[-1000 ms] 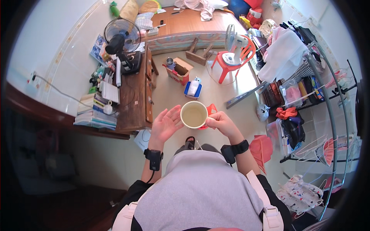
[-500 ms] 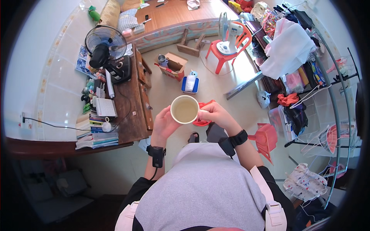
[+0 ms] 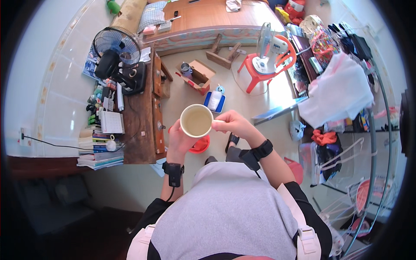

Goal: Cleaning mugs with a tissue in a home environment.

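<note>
Between both hands (image 3: 207,132), white cup (image 3: 196,121).

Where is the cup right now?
In the head view, the cup is near the middle, held between the left hand and the right hand, above the red bowl on the floor.

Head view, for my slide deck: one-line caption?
Both hands, left hand and right hand, hold a white mug of pale liquid.
</note>
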`<action>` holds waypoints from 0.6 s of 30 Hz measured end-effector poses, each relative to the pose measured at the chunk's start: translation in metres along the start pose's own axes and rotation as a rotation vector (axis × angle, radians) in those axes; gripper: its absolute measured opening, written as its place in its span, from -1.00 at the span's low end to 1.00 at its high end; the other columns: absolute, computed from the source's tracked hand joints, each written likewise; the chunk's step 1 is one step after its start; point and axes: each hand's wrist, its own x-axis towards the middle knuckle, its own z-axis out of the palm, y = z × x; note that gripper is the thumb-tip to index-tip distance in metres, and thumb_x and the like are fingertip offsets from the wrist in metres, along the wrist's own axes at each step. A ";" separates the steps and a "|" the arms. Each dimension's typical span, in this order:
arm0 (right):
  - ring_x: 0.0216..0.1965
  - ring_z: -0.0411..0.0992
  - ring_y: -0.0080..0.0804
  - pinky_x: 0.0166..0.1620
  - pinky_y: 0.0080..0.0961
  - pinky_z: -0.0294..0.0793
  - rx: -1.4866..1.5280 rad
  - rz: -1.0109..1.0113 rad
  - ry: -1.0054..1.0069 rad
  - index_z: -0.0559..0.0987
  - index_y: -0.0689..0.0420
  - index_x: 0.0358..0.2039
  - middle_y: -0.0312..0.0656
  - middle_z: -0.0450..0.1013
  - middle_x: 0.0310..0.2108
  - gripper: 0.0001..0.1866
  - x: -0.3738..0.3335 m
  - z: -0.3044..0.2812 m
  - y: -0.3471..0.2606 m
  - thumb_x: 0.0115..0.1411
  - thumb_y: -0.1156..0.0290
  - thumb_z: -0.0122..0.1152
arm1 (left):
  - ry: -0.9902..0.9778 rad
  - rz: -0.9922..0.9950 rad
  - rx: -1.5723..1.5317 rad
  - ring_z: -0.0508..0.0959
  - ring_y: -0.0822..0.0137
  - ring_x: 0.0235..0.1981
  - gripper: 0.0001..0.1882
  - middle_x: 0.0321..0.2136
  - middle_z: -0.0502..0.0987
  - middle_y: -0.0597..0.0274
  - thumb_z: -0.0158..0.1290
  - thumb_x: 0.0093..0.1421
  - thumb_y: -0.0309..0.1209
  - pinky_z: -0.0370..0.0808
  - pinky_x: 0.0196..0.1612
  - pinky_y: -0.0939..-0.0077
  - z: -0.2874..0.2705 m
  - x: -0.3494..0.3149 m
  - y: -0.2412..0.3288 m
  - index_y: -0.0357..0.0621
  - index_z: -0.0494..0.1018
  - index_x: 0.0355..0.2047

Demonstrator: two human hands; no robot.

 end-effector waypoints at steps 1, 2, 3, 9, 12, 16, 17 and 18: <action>-0.61 0.20 -0.74 -0.52 -0.72 0.20 -0.026 -0.003 -0.019 0.51 0.18 -0.63 -0.46 0.25 -0.71 -0.67 0.007 -0.010 -0.005 0.13 0.20 0.15 | 0.012 0.031 0.008 0.19 -0.07 0.15 -0.46 0.12 0.14 -0.23 -0.39 0.28 -0.15 0.27 0.10 0.00 0.001 0.010 0.001 -0.31 0.15 0.11; -0.62 0.20 -0.74 -0.53 -0.73 0.19 -0.053 -0.006 -0.037 0.50 0.17 -0.65 -0.45 0.25 -0.71 -0.66 0.013 -0.021 -0.009 0.13 0.20 0.15 | 0.024 0.061 0.016 0.20 -0.07 0.14 -0.46 0.12 0.14 -0.23 -0.38 0.28 -0.15 0.29 0.09 0.01 0.003 0.021 0.000 -0.31 0.16 0.10; -0.62 0.14 -0.77 -0.54 -0.73 0.10 -0.036 0.015 -0.060 0.52 0.21 -0.64 -0.48 0.23 -0.71 -0.64 0.020 -0.033 -0.007 0.13 0.19 0.17 | 0.041 0.103 0.034 0.20 -0.07 0.14 -0.47 0.11 0.16 -0.23 -0.37 0.27 -0.16 0.28 0.10 0.04 0.004 0.034 -0.002 -0.32 0.17 0.09; -0.57 0.25 -0.75 -0.49 -0.75 0.19 -0.085 0.043 -0.153 0.58 0.19 -0.52 -0.43 0.34 -0.65 -0.69 0.050 -0.116 -0.028 0.13 0.18 0.15 | 0.186 0.194 0.035 0.41 0.16 -0.02 -0.56 -0.02 0.37 0.07 -0.32 0.26 -0.25 0.40 -0.05 0.23 0.035 0.093 -0.007 -0.23 0.24 0.05; -0.60 0.21 -0.77 -0.51 -0.75 0.14 -0.043 0.055 -0.126 0.53 0.16 -0.62 -0.47 0.30 -0.67 -0.64 0.064 -0.135 -0.040 0.11 0.13 0.18 | 0.097 0.177 0.032 0.29 0.07 0.10 -0.51 0.10 0.24 -0.03 -0.40 0.30 -0.20 0.36 0.03 0.12 0.033 0.110 0.002 -0.23 0.15 0.13; -0.53 0.30 -0.73 -0.38 -0.73 0.29 0.045 -0.011 -0.144 0.55 0.20 -0.50 -0.42 0.37 -0.60 -0.70 0.090 -0.167 -0.050 0.15 0.20 0.13 | -0.079 0.165 -0.014 0.29 0.11 0.11 -0.53 0.09 0.25 0.01 -0.40 0.31 -0.23 0.32 0.06 0.12 0.044 0.140 0.017 -0.22 0.13 0.13; -0.49 0.34 -0.71 -0.30 -0.71 0.38 0.071 -0.019 -0.142 0.57 0.25 -0.39 -0.40 0.41 -0.55 -0.72 0.099 -0.177 -0.050 0.18 0.26 0.10 | -0.020 0.160 -0.054 0.29 0.12 0.11 -0.54 0.10 0.25 0.03 -0.39 0.31 -0.24 0.29 0.09 0.13 0.050 0.149 0.021 -0.22 0.13 0.13; -0.49 0.34 -0.71 -0.30 -0.71 0.38 0.074 -0.022 -0.146 0.57 0.25 -0.39 -0.40 0.41 -0.55 -0.72 0.108 -0.187 -0.051 0.18 0.26 0.10 | -0.017 0.163 -0.049 0.29 0.12 0.11 -0.54 0.10 0.25 0.03 -0.39 0.31 -0.24 0.29 0.09 0.13 0.054 0.158 0.024 -0.22 0.13 0.13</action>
